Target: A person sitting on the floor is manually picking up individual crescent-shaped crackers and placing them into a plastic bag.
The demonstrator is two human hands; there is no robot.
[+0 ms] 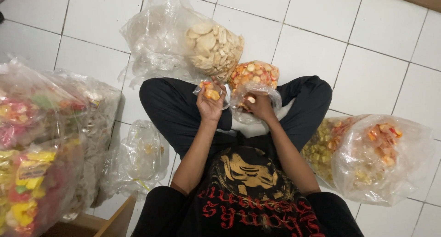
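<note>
I sit cross-legged on a white tiled floor. My left hand (210, 103) is raised and closed around a small clear plastic bag (209, 91) with a few orange crackers in it. My right hand (260, 105) reaches into the mouth of a bigger clear bag of orange and white crackers (254, 75) that lies between my knees; its fingers are curled around some crackers inside. The two hands are close together, just above my crossed legs.
A large open bag of pale crackers (212, 45) lies ahead. On the right sits a bulky bag of yellow and orange snacks (376, 156). Bags of colourful packed snacks (32, 172) pile up at the left, with a near-empty clear bag (140, 156) beside my left knee.
</note>
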